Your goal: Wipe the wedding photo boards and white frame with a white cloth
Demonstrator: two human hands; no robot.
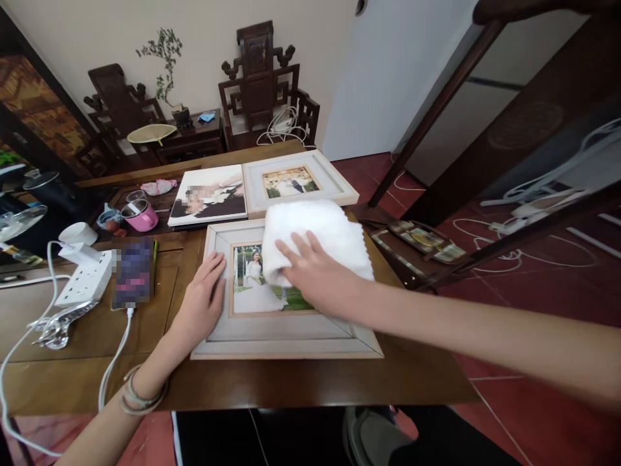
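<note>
A pale wooden picture frame (286, 327) lies face up on the wooden table, around a photo of a person in a white gown. My left hand (206, 291) rests along the frame's left border, fingers stretched out and holding nothing. Over the upper right of the same frame, my right hand (315, 272) has a folded white cloth (315, 223); its fingers spread across the top and its thumb is mostly hidden. Cloth and hand cover the photo's right part. Just beyond lie a second white frame (339, 181) and a photo panel (208, 197).
The wooden table (233, 385) holds a power strip (90, 278), a phone (133, 272) on a white cable, and a pink mug (140, 215) on the left. Black pots (48, 191) stand farther left. Carved chairs (259, 77) are behind; dark wooden furniture (509, 123) rises at right.
</note>
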